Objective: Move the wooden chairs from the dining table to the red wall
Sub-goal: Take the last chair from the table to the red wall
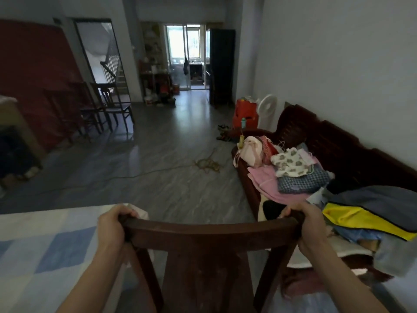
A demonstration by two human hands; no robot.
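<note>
floor (pixel 169 159): grey marbled tile runs ahead of you to a bright doorway at the far end.
wall (pixel 33 64): the red one, at the far left of your view, well apart from where you stand.
sofa (pixel 338 141): dark wood, along the white wall on your right.
table (pixel 45 245): at your lower left, under a blue-and-white checked cloth, just beside your left forearm.
chair (pixel 209 233): dark wood, directly in front of you, between table and sofa. You see its curved top rail, centre splat and two back posts from behind. The seat and legs are out of view, so you cannot tell whether it stands on the floor.
far chairs (pixel 112 105): at least two, side by side against the red wall.
clothes (pixel 297 168): a loose heap on the sofa seat, with pink, checked and yellow pieces.
left hand (pixel 111 224): your fingers curl over the rail's left end, gripping it.
right hand (pixel 312 224): your fingers wrap round the rail's right end likewise.
cord (pixel 207 164): a tangled bundle on the floor mid-room, with a line trailing left.
</note>
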